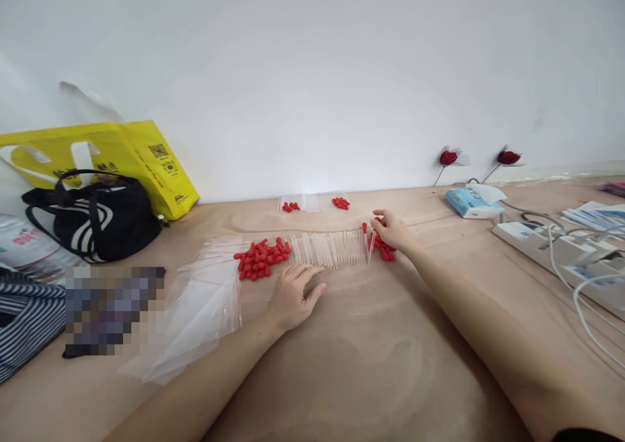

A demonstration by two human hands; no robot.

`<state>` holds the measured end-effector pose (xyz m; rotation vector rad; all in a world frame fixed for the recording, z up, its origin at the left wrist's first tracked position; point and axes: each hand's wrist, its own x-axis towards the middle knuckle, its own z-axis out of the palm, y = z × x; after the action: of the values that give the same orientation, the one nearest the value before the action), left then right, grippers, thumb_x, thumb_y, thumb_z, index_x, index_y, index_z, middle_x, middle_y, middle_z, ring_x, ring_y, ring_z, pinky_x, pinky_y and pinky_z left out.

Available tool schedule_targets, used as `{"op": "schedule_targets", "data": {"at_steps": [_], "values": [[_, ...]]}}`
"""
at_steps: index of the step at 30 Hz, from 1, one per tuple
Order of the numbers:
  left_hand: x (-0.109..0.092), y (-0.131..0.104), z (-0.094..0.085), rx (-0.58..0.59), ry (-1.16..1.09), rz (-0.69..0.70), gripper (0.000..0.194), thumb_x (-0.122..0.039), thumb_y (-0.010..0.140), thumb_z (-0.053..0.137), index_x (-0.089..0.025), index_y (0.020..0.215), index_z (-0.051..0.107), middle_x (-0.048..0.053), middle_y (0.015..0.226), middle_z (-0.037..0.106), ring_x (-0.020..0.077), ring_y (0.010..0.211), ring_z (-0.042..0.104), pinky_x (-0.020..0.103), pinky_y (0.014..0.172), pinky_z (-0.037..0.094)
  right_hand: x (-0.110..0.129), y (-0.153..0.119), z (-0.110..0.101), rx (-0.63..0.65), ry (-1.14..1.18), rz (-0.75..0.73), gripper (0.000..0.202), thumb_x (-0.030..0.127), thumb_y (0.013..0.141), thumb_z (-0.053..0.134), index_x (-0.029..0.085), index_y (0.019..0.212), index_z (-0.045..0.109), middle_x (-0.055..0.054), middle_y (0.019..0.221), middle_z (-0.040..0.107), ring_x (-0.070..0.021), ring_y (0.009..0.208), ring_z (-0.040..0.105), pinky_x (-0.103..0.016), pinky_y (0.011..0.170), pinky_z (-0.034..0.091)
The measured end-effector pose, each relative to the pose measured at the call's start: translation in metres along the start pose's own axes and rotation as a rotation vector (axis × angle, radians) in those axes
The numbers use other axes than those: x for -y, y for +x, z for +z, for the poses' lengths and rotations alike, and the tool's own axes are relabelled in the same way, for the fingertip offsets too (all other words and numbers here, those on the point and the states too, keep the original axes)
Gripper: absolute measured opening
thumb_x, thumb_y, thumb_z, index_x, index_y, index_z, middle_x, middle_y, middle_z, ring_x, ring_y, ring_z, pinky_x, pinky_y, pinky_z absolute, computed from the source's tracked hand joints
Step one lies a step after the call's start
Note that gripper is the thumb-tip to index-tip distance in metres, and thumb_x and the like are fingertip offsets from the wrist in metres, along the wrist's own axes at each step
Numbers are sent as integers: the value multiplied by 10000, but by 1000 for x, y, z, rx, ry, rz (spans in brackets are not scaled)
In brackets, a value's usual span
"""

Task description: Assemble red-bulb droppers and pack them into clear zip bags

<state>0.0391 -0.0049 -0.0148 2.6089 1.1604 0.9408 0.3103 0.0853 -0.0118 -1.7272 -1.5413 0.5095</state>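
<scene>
My left hand (294, 293) rests on the wooden table, fingers spread, just below a row of thin clear tubes (322, 249). Left of that row lies a heap of red rubber bulbs (258, 260). At the row's right end my right hand (393, 229) pinches a dropper (372, 243), a clear tube with a red bulb at its top, partly hidden by the fingers. Close beside it lies another red-capped dropper (365, 234). More red bulbs (385, 252) sit under and below my right hand.
Clear zip bags (195, 312) are spread at the left. Smaller bags with red bulbs (340, 203) lie near the wall. A black bag (105, 217) and a yellow bag (161, 162) stand at far left. Tissues (471, 202) and a power strip with cables (551, 250) are at the right.
</scene>
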Motion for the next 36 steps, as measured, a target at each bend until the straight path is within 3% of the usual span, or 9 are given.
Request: {"op": "schedule_targets", "data": {"at_steps": [5, 11, 16, 23, 31, 36], "values": [[-1, -1, -1, 15, -17, 8, 123, -235, 792, 502, -197, 866, 593, 37, 903, 613, 183, 862, 560, 371, 802, 410, -1, 11, 8, -8, -332, 95, 306, 402, 761, 467, 197, 981, 522, -50, 821, 638, -196, 832, 568, -302, 723, 368], [-1, -1, -1, 27, -16, 28, 120, -213, 786, 503, -196, 833, 611, 38, 895, 605, 178, 841, 563, 365, 776, 421, 3, 11, 15, 15, -461, 80, 332, 469, 736, 480, 207, 915, 579, -71, 855, 653, -246, 873, 565, -416, 805, 315], [-2, -1, -1, 33, -14, 33, 110, -206, 781, 510, -197, 811, 615, 38, 894, 604, 173, 835, 566, 356, 763, 427, 1, 10, 16, -10, -428, 13, 288, 427, 726, 505, 228, 914, 594, -57, 904, 653, -252, 929, 541, -406, 786, 320], [-2, 0, -2, 69, -10, 10, 110, -196, 784, 513, -188, 810, 619, 38, 896, 602, 172, 839, 568, 352, 763, 427, 1, 5, 14, -1, -321, -55, 241, 385, 715, 532, 239, 888, 614, -29, 875, 653, -204, 860, 549, -371, 776, 324], [-1, -1, -1, 58, 0, 21, 100, -195, 779, 515, -195, 792, 614, 37, 906, 599, 174, 843, 565, 357, 765, 420, 5, 3, 19, 91, -564, -307, 263, 337, 760, 485, 312, 985, 618, -75, 1149, 502, -278, 1054, 394, -497, 842, 256], [-2, -1, -1, 61, -10, 22, 94, -189, 777, 517, -192, 786, 611, 36, 898, 601, 171, 837, 567, 354, 765, 420, 3, 2, 23, 118, -628, -367, 264, 346, 785, 450, 319, 993, 610, -80, 1204, 443, -291, 1128, 309, -552, 873, 193]]}}
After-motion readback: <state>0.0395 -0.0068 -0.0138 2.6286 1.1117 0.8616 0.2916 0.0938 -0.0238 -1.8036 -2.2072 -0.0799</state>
